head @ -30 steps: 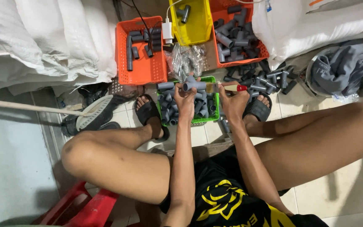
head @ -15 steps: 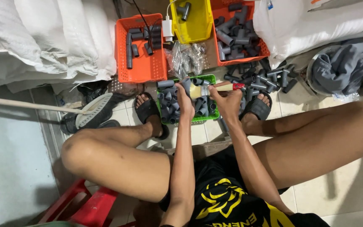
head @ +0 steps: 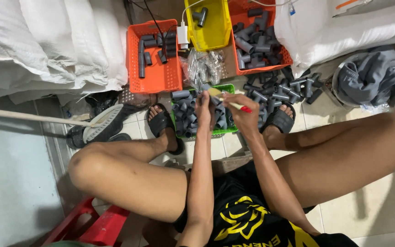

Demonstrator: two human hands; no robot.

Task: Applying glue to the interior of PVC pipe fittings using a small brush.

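Note:
My left hand (head: 205, 109) is closed around a small grey pipe fitting (head: 205, 88), held above the green basket (head: 227, 131). My right hand (head: 242, 113) grips a small brush with a red handle (head: 234, 104), and its bristle tip touches the fitting. Both hands hover over the green basket, which is packed with several grey pipe fittings. My feet in black sandals rest on either side of the basket.
An orange basket (head: 156, 82) with grey fittings stands at the back left, a yellow bin (head: 217, 32) and another orange basket (head: 283, 57) behind. Loose grey fittings (head: 289, 89) lie on the floor to the right. White sacks (head: 46, 41), a grey cloth (head: 371, 77) and a red stool (head: 99, 224) surround me.
My right hand moved left from the pile of loose fittings to meet my left hand, bringing the brush onto the fitting. My left hand stayed over the green basket.

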